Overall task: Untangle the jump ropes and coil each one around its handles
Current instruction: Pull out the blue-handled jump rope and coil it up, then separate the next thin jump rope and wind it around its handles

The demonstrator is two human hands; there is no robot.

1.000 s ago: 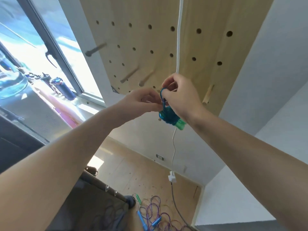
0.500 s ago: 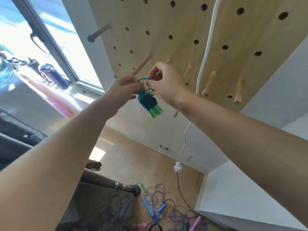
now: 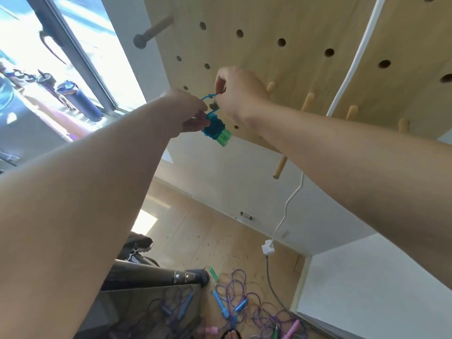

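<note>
A blue jump rope wound around its two green handles (image 3: 217, 132) hangs in front of the wooden pegboard (image 3: 293, 25). My left hand (image 3: 188, 111) pinches the bundle at its top. My right hand (image 3: 238, 90) holds a short loop of the blue rope (image 3: 208, 96) just above it, close to the board. Down on the wooden floor lies a tangle of purple ropes (image 3: 247, 297) with blue handles (image 3: 221, 304), a green handle (image 3: 212, 272) and pink handles (image 3: 291, 332).
Wooden pegs (image 3: 307, 101) stick out of the pegboard, one long peg (image 3: 152, 31) at the upper left. A white cable (image 3: 352, 69) runs down the board to a plug block (image 3: 267, 249). A window (image 3: 49, 57) is at left, a dark glass-topped table (image 3: 146, 302) below.
The view has swung right and closer to the board. Both hands with the coiled bundle have shifted toward the pegs, and the blue loop is now pulled out wider between them.
</note>
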